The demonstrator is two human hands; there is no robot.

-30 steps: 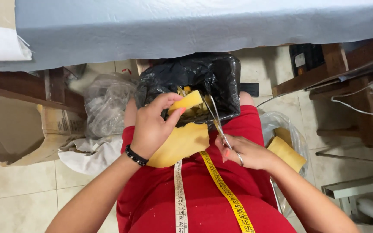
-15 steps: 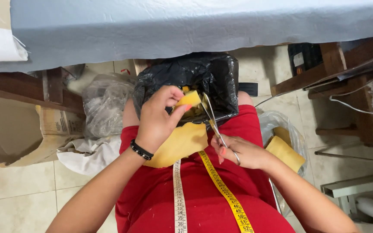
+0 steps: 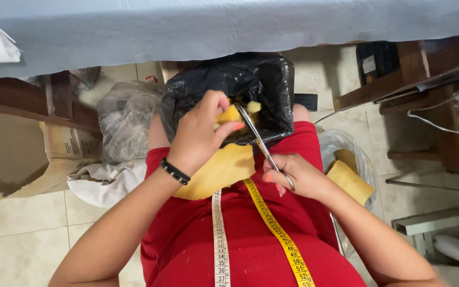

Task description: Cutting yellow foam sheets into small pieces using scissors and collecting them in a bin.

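A yellow foam piece (image 3: 224,169) is gripped by the left hand (image 3: 200,135) and partly snipped with scissors (image 3: 258,142) clasped in the right hand (image 3: 293,175) over a black bag (image 3: 251,87), much of it uncut.

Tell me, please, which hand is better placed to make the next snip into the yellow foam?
Probably the right hand: its grip already holds the scissors, blades at the yellow foam piece. The left hand is busy pinching that foam over the black bag.

On your lap sits an open black plastic bag (image 3: 261,90), and a crumpled clear plastic bag (image 3: 126,125) lies just to its left on the floor. Further left you have a brown cardboard box (image 3: 54,154) with dark print on its side. At your right, another clear bag (image 3: 346,154) holds yellow foam pieces.
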